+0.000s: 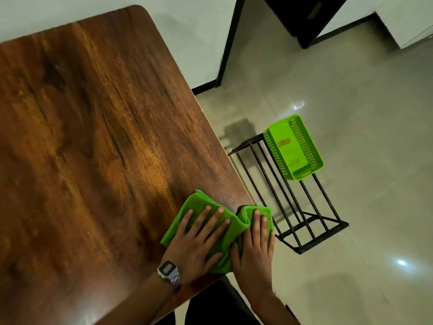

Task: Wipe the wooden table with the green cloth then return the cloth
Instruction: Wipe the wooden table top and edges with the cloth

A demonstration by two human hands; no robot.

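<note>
The green cloth [199, 202] lies bunched at the near right corner of the wooden table [93, 125]. My left hand [196, 240], with a watch on its wrist, presses flat on the cloth with fingers spread. Beside it my right hand [254, 245] also rests with straight fingers on the cloth's right part, which reaches the table's right edge. A fold of cloth rises between the two hands.
A green perforated plastic basket [302, 167] sits on a black metal rack [304, 221] on the tiled floor, right of the table. White walls and a dark doorway lie beyond. The floor is glossy with light spots.
</note>
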